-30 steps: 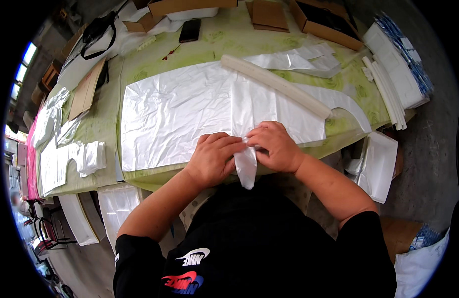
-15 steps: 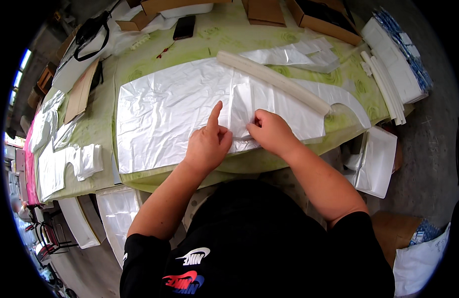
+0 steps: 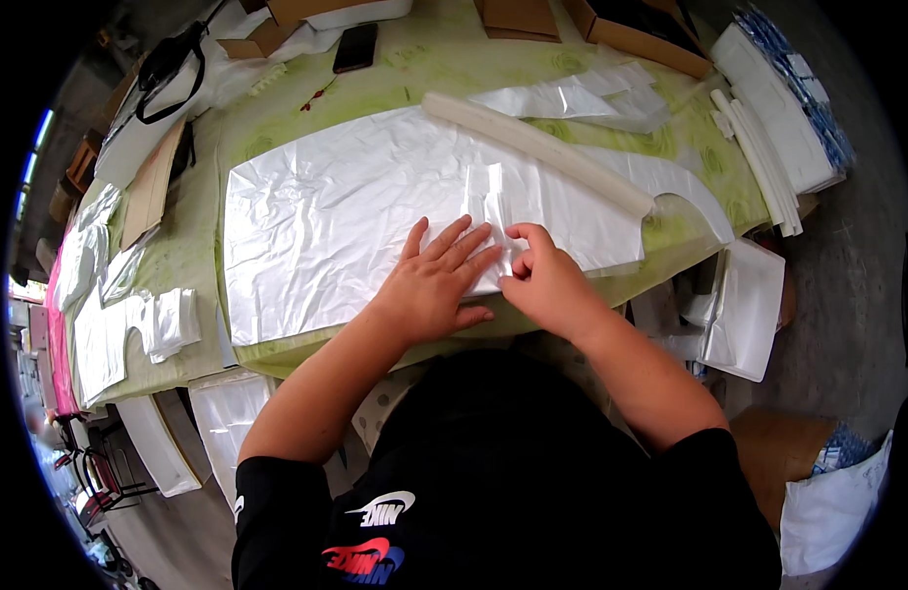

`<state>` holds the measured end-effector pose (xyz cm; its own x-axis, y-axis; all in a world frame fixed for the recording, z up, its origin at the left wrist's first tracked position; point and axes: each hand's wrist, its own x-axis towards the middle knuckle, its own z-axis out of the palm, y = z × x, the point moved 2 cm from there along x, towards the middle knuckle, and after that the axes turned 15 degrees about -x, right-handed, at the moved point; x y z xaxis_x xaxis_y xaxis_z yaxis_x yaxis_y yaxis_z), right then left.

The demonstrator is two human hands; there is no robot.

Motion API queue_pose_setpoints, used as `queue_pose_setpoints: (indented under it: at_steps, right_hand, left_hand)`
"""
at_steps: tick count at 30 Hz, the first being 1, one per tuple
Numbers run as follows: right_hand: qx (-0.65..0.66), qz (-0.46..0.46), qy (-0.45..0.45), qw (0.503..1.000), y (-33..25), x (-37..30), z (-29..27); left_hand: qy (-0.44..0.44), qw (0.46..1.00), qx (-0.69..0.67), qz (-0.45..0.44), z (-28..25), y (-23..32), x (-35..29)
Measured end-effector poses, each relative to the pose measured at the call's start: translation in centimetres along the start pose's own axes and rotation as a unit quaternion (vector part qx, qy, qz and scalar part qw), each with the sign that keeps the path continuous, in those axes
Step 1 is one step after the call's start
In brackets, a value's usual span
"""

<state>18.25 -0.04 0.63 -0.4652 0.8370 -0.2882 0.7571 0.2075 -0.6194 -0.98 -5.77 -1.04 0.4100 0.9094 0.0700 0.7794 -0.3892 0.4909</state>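
Observation:
A thin white plastic apron (image 3: 316,216), rounded at its right end, lies spread over the table in front of me. A narrow folded strip (image 3: 486,192) of the film runs up its middle. My left hand (image 3: 429,280) lies flat with fingers spread, its fingertips on the film at the strip's left side. On the strip's right side, my right hand (image 3: 550,283) is curled, thumb and fingers pinching the film near the front edge; the fingertips' grip is partly hidden. A long pale tube (image 3: 542,152) rests slantwise across the apron, beyond my right hand.
A green patterned cloth (image 3: 414,74) covers the table. A phone (image 3: 355,48) and cardboard boxes (image 3: 636,39) sit at the far side. Folded white plastic pieces (image 3: 169,324) lie at left. White tubes (image 3: 759,162) lie at right, above a white bin (image 3: 749,310) beside the table.
My left hand has gone from pointing with one finger to lying flat, further right on the film. The folded strip has become narrower. My right hand has shifted slightly, its index finger lifted.

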Motion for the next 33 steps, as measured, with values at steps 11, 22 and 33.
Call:
queue_pose_setpoints:
  at_steps: [11, 22, 33]
  right_hand:
    - [-0.163, -0.277, 0.245, 0.915, 2.7, 1.8, -0.7]
    - [-0.098, -0.262, 0.235, 0.931, 4.5, 1.3, -1.3]
    - [-0.127, -0.355, 0.204, 0.903, 4.4, 0.4, -1.1]
  left_hand:
    - [-0.045, 0.997, -0.047, 0.052, -0.8, 0.7, 1.4]
    - [0.08, 0.99, -0.111, 0.038, -1.3, -0.7, 1.3]
    - [0.007, 1.0, -0.01, -0.001, -1.1, -0.2, 1.1]
